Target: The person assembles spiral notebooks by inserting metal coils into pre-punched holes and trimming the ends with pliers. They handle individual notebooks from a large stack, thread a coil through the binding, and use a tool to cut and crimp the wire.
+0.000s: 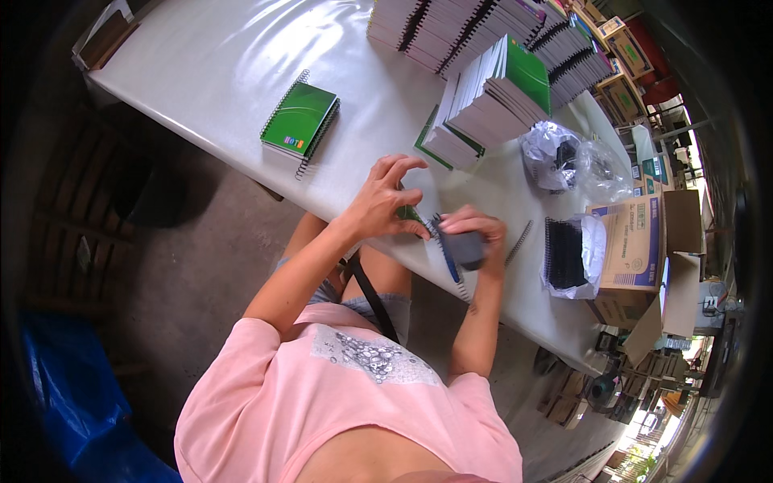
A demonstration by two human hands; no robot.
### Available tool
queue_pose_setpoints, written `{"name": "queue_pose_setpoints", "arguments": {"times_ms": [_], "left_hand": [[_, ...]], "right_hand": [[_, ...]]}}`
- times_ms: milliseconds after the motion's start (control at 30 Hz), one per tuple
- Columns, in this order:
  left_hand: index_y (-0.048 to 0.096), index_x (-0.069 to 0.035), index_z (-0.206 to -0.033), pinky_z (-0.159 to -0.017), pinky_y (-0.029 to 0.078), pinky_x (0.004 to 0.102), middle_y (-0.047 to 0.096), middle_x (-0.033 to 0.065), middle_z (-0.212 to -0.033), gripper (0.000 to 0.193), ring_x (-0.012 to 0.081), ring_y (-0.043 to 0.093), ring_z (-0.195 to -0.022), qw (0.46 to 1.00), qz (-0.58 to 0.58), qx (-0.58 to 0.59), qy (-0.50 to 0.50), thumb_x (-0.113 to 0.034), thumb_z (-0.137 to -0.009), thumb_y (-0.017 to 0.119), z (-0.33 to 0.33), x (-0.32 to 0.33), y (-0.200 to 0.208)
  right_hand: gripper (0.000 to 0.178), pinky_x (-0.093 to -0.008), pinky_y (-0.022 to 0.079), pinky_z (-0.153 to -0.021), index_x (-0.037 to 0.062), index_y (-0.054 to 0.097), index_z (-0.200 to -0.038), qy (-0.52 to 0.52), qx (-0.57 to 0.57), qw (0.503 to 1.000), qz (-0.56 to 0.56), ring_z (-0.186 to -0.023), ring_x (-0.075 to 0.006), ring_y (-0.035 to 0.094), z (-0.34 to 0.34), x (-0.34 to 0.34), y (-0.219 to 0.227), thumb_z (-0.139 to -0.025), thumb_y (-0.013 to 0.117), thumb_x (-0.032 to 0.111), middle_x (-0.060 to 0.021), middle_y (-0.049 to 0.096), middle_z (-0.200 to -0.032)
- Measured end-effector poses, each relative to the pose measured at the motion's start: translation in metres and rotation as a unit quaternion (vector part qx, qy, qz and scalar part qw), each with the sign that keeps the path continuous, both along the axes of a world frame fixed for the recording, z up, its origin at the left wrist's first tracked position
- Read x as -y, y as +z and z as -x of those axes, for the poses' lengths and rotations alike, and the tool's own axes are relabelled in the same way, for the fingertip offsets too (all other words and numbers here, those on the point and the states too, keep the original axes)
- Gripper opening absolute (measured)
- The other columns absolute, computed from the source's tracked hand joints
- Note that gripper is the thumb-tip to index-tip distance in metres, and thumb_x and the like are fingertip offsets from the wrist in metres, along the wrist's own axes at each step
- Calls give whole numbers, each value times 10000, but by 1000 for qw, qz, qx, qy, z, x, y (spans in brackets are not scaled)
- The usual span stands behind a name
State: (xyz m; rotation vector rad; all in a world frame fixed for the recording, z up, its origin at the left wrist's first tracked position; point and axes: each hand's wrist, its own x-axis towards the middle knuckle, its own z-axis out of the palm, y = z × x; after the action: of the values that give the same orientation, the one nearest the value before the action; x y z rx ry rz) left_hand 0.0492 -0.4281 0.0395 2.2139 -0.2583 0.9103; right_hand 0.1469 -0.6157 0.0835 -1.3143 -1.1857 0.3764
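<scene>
My left hand [385, 200] is curled over a small green notebook [409, 213] at the table's near edge, its thumb and fingers pressing on it. Most of that notebook is hidden under the hand. Along its right side runs a spiral coil [460, 283], whose end sticks out past the table edge, with a blue strip [448, 256] beside it. My right hand [475, 224] is closed around a dark grey, rounded block-like thing [465, 251], held against the coil side. It is smeared by motion, so its kind is unclear.
Several green spiral notebooks [299, 121] lie stacked at left on the white table [217, 72]. Unbound green-covered books [495, 101] stand beyond my hands, before taller bound stacks [451, 32]. Plastic bags [551, 153], black coils [564, 253], one loose coil [519, 241] and a carton [632, 241] are at right.
</scene>
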Motion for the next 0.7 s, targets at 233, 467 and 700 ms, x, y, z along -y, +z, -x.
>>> {"name": "queue_pose_setpoints", "arguments": {"times_ms": [233,467,700], "left_hand": [[531,-87,-681,-916,365,463,434,127,-1267,524,365,400,-1133,1000,5,-16,-12,-538,-549,762,0,-2,1],[535,-91,-734,-882,392,447,348,161,-1293,537,370,389,-1099,999,50,-15,-8,-490,-511,817,-5,-10,-4],[530,-86,-788,-827,413,425,338,165,-1226,567,319,388,-959,996,84,11,-42,-472,-509,837,-8,-12,-15]], "right_hand": [[284,-268,489,-657,30,684,-837,-42,6,999,17,-708,-153,625,11,-7,4,-647,560,-141,-67,670,-805],[252,-250,476,-711,-28,675,-844,-9,-66,998,14,-793,-168,622,2,-10,-2,-657,552,-142,-115,662,-835],[246,-259,484,-709,-8,681,-841,-118,-111,985,66,-733,-180,623,-3,-9,-20,-698,510,-110,-81,665,-833]]}}
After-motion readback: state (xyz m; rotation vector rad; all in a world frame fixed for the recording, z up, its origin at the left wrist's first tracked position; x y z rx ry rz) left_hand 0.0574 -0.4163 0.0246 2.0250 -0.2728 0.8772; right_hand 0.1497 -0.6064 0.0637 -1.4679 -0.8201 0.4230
